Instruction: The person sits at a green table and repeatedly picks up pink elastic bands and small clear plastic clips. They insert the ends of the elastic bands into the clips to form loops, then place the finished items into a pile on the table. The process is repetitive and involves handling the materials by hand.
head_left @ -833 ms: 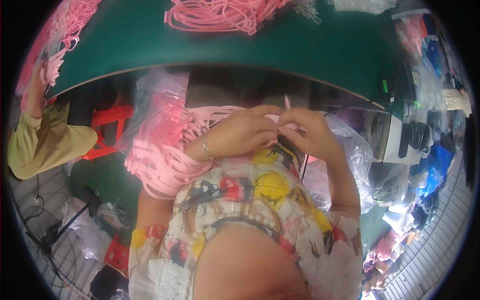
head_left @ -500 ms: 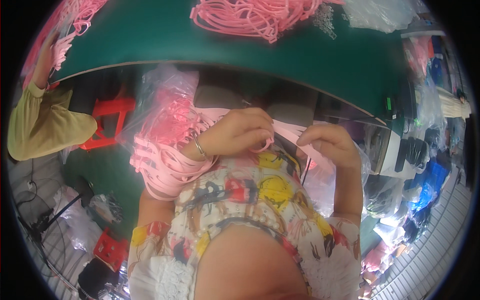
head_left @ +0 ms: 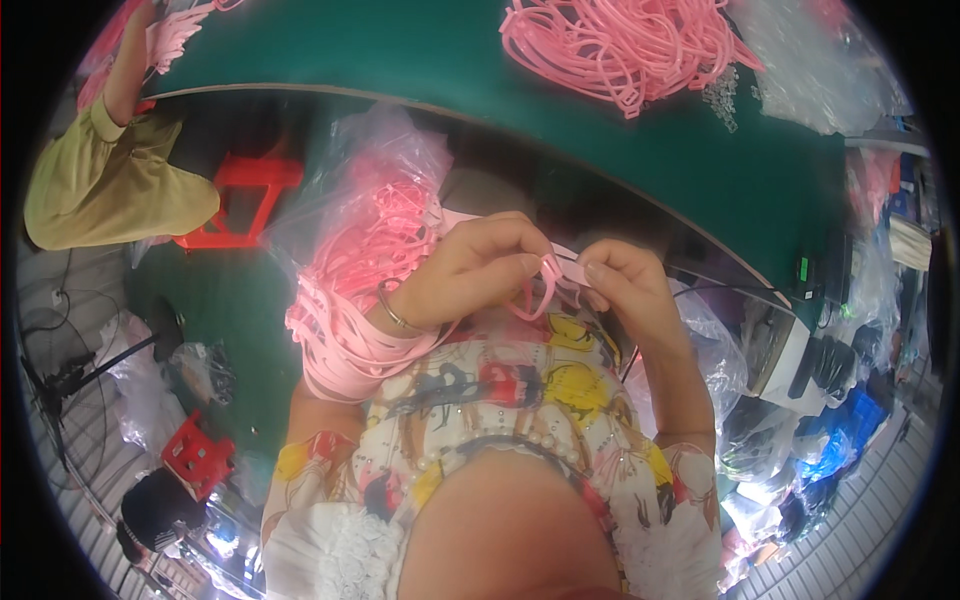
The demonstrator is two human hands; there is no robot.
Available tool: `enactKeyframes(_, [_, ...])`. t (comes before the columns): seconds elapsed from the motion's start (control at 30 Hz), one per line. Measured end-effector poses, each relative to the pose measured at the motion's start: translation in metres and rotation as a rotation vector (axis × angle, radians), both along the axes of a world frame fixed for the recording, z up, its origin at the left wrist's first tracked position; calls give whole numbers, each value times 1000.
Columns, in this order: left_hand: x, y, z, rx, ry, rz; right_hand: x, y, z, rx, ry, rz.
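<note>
My left hand [head_left: 478,268] and my right hand [head_left: 622,288] meet in front of my chest, below the edge of a green table [head_left: 420,60]. Both pinch the same thin pink plastic loop [head_left: 545,285] between thumb and fingers. A thick bundle of similar pink loops [head_left: 345,320] hangs over my left forearm, beside a metal bracelet on the wrist. A clear bag holding more pink loops [head_left: 375,200] sits under the table at my left.
A heap of pink loops [head_left: 625,45] lies on the table's far side, with clear plastic bags [head_left: 820,60] at the right. Another person in a yellow-green sleeve [head_left: 110,180] works at the left. Red stools [head_left: 240,195] stand on the floor.
My hands have come together on the pink loop and sit lower and closer to my chest. The view has tilted so more of the table's top shows.
</note>
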State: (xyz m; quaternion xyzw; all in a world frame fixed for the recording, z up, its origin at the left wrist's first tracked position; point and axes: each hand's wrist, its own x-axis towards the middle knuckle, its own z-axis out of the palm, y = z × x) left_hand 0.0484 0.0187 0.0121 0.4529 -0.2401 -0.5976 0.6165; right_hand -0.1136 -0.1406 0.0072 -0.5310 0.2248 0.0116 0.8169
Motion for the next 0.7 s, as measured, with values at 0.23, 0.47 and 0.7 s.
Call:
enactKeyframes(0.23, [4, 3, -3, -13, -18, -15, 6, -3, 0, -13, 87, 59])
enactKeyframes(0.47, [0, -1, -4, -11, -98, -76, 6, -3, -7, 30, 66, 115])
enactKeyframes(0.7, [-2, -10, -8, -29, -362, -65, 15, 5, 3, -1060, -322, -28])
